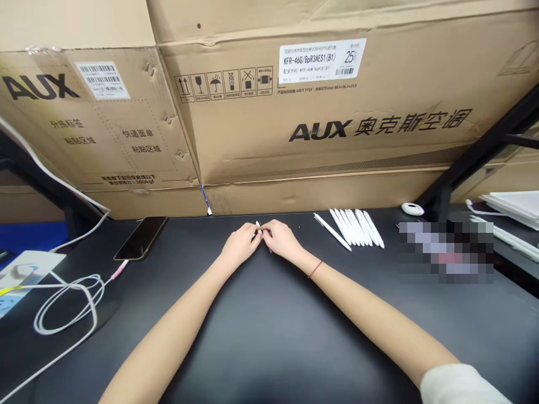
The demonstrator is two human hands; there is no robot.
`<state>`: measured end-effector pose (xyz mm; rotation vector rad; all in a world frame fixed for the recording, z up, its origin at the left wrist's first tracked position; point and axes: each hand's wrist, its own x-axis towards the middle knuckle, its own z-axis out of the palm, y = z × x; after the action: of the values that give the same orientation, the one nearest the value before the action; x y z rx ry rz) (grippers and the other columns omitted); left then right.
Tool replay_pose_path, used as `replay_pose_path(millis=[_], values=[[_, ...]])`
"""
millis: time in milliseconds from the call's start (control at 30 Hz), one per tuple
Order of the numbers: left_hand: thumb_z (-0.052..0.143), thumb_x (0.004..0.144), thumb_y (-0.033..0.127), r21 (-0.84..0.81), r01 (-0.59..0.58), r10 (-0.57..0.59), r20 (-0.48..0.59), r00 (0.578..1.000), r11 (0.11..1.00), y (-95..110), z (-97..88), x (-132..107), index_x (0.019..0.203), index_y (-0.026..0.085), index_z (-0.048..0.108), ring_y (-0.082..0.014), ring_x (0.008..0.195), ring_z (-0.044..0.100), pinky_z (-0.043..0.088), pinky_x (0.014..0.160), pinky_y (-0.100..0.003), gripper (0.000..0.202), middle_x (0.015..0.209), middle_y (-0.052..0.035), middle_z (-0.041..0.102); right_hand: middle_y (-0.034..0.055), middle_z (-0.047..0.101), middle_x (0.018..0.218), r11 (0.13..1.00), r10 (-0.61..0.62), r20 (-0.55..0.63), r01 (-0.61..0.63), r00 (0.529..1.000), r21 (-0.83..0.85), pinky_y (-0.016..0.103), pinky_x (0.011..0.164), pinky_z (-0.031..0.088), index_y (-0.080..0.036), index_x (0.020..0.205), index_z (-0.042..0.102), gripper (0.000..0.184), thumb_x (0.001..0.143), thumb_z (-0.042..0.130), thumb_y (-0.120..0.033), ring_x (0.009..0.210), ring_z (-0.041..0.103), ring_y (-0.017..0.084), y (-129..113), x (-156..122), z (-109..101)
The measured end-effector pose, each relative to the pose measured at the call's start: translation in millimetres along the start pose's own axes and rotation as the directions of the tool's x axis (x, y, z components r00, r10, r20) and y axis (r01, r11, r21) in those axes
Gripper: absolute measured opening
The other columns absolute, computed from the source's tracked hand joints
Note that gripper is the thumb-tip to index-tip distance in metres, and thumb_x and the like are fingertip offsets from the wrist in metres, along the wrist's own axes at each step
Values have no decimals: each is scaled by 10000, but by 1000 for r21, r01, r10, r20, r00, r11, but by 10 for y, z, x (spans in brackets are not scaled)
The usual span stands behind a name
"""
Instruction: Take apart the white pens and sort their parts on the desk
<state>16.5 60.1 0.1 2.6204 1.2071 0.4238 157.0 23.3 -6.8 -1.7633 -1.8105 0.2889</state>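
My left hand (241,246) and my right hand (281,238) meet over the far middle of the black table. Both are closed, fingertips pinched together around a slim white pen (258,224). Only a short white end of it shows above the fingers; most is hidden by them. To the right of my right hand lies a row of several white pens (351,227), side by side. One single white pen (332,232) rests at a slant just left of that row.
Large cardboard boxes (252,140) stand behind the black table (261,348). At left lie a phone (141,238) and a coiled white cable (69,303). A small white oval object (412,209), a blurred-out item (446,252) and stacked white sheets (514,205) are at right.
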Motion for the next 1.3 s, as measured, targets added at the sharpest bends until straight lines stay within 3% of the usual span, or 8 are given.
replay_pose_path(millis=[167, 333, 433, 533, 600, 833, 1067, 1300], values=[[416, 935, 285, 14, 2, -1, -23, 1000, 1000, 13, 1, -28, 1150, 202, 597, -187, 994, 632, 499, 871, -294, 293, 1183, -65, 596, 35, 718, 890, 974, 126, -64, -111, 990, 197, 296, 815, 503, -190, 892, 690, 250, 824, 460, -120, 813, 659, 164, 173, 62, -207], [451, 920, 430, 105, -5, 3, 26, 1000, 994, 96, 7, -67, 1225, 284, 582, -202, 889, 664, 523, 801, -326, 363, 1278, -52, 520, 98, 696, 1032, 1000, -12, -217, 16, 976, 16, 370, 900, 494, -161, 976, 677, 290, 819, 435, -123, 966, 646, 218, 472, -10, -323], [473, 905, 454, 139, -16, 8, 57, 998, 990, 133, 9, -72, 1190, 294, 614, -209, 868, 671, 528, 775, -336, 356, 1284, -70, 494, 138, 587, 1289, 987, -155, -125, 148, 980, -64, 412, 1039, 414, -128, 1196, 600, 381, 867, 411, -164, 1227, 525, 243, 536, -40, -206], [482, 901, 422, 144, -7, -1, 56, 998, 990, 148, 10, -71, 1158, 283, 633, -202, 860, 671, 528, 769, -328, 329, 1293, -79, 480, 132, 507, 1385, 971, -217, 30, 219, 976, -101, 448, 1094, 356, -134, 1263, 559, 414, 895, 372, -155, 1321, 432, 240, 519, -21, -50], [484, 896, 387, 146, 7, -14, 49, 999, 989, 148, 8, -68, 1154, 276, 635, -201, 860, 671, 530, 775, -328, 318, 1297, -78, 482, 121, 530, 1365, 969, -207, 62, 213, 976, -127, 464, 1085, 365, -154, 1240, 579, 406, 894, 368, -133, 1297, 464, 240, 491, -4, 12], [436, 898, 282, 174, 36, -42, 35, 998, 984, 105, 30, -35, 1178, 249, 617, -243, 911, 665, 536, 796, -378, 335, 1304, -81, 503, 114, 676, 1127, 943, -243, -5, 235, 970, -236, 382, 948, 483, -147, 1046, 681, 323, 885, 405, -98, 1036, 618, 221, 384, -44, -4], [442, 906, 317, 162, 33, -35, 13, 999, 986, 70, 86, -22, 1215, 218, 574, -214, 908, 658, 525, 791, -321, 350, 1259, -100, 524, 119, 679, 966, 947, -219, -57, 199, 974, -251, 373, 848, 491, -140, 956, 704, 300, 880, 416, -107, 862, 580, 220, 345, -50, 44], [445, 905, 348, 157, 13, -17, 27, 999, 987, 33, 73, -12, 1201, 187, 577, -233, 916, 650, 520, 786, -334, 362, 1214, -101, 557, 120, 651, 1005, 928, -306, -45, 288, 951, -234, 383, 860, 487, -146, 1032, 692, 329, 872, 407, -103, 866, 550, 224, 313, -121, 54]])
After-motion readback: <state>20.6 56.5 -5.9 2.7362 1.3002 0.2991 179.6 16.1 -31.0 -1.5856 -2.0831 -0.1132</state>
